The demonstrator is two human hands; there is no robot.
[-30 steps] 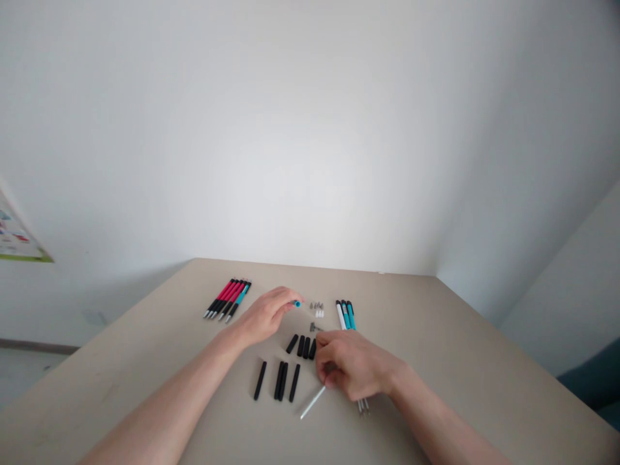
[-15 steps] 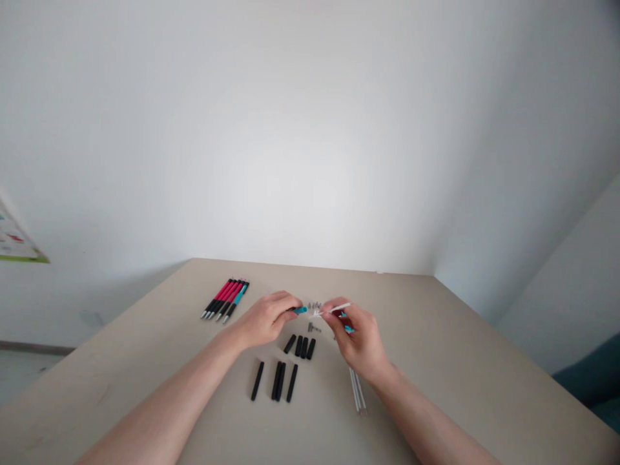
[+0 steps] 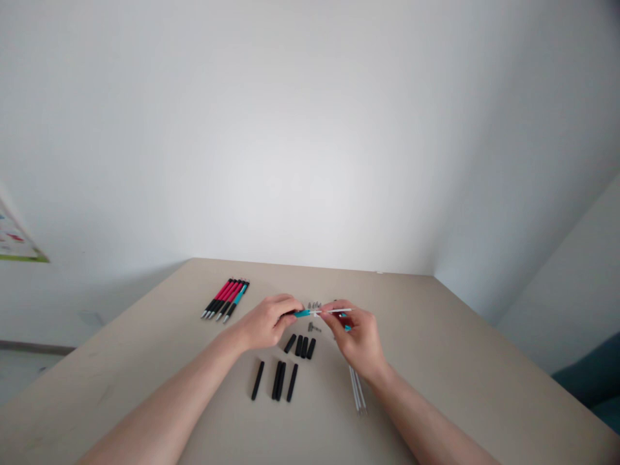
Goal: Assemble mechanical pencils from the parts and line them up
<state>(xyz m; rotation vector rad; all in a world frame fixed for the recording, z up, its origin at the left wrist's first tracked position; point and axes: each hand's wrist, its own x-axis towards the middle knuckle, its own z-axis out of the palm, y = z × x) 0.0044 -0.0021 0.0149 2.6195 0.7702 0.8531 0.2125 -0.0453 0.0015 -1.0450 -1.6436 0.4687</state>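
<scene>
My left hand (image 3: 268, 321) is closed around a teal pen barrel (image 3: 303, 313), whose end pokes out toward the right. Between thumb and fingers, my right hand (image 3: 357, 332) pinches a thin white pen refill (image 3: 339, 310). The refill's tip meets the barrel's open end; how far it goes in I cannot tell. Partly hidden behind my right hand are more teal pieces (image 3: 347, 327). Small metal pen tips (image 3: 314, 305) and springs (image 3: 314, 327) lie on the table between and just below the hands.
Several finished-looking pens (image 3: 225, 299), pink-and-black and teal-and-black, lie at the back left. Short black grips (image 3: 304, 347) and longer black tubes (image 3: 278, 381) lie in front of my left hand. More white refills (image 3: 357, 391) rest beside my right forearm on the beige table (image 3: 450, 361).
The refill in my right hand has swung level and its tip has come to the teal barrel's end. My left hand has turned the barrel slightly and otherwise stays in place.
</scene>
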